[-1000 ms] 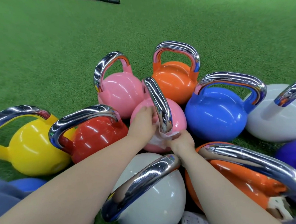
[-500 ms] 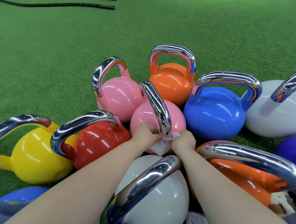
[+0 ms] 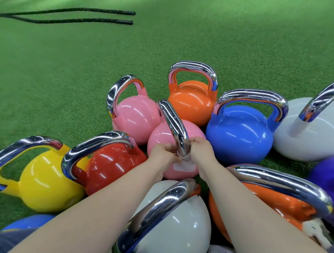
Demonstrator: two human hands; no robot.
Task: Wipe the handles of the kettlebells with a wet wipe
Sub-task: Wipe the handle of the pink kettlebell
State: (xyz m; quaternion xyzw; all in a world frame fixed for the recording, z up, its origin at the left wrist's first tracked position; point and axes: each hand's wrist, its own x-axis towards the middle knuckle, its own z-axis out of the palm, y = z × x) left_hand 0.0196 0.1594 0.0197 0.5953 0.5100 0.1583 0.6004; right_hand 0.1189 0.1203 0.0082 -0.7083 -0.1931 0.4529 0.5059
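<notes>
A cluster of kettlebells is seen standing on green turf [image 3: 86, 67], packed together toward its near right part. At the centre of the cluster a pink kettlebell [image 3: 161, 140] is placed, its chrome handle [image 3: 172, 122] running up and away from the camera. The near end of that handle is gripped from both sides: the left hand [image 3: 163, 153] is curled against its left side and the right hand [image 3: 201, 148] against its right side, fingers closed. A white wipe [image 3: 184, 164] is pinched between the two hands at the base of the handle, and part of it hangs below them against the pink body. Which hand holds more of the wipe cannot be told.

A second pink kettlebell [image 3: 136, 119] is set just behind and to the left, with an orange one [image 3: 191, 100] behind it and a blue one [image 3: 241, 133] to the right. A white kettlebell [image 3: 320, 137] lies tilted at the right edge of the view, with a purple one [image 3: 332, 175] nearer. Red [image 3: 109, 165] and yellow [image 3: 42, 183] kettlebells are placed to the left. Nearest the camera, a grey-white kettlebell [image 3: 180, 229] is found between the forearms, and another orange one [image 3: 273, 201] lies under the right forearm. Two black ropes [image 3: 81, 15] are laid on the turf far left.
</notes>
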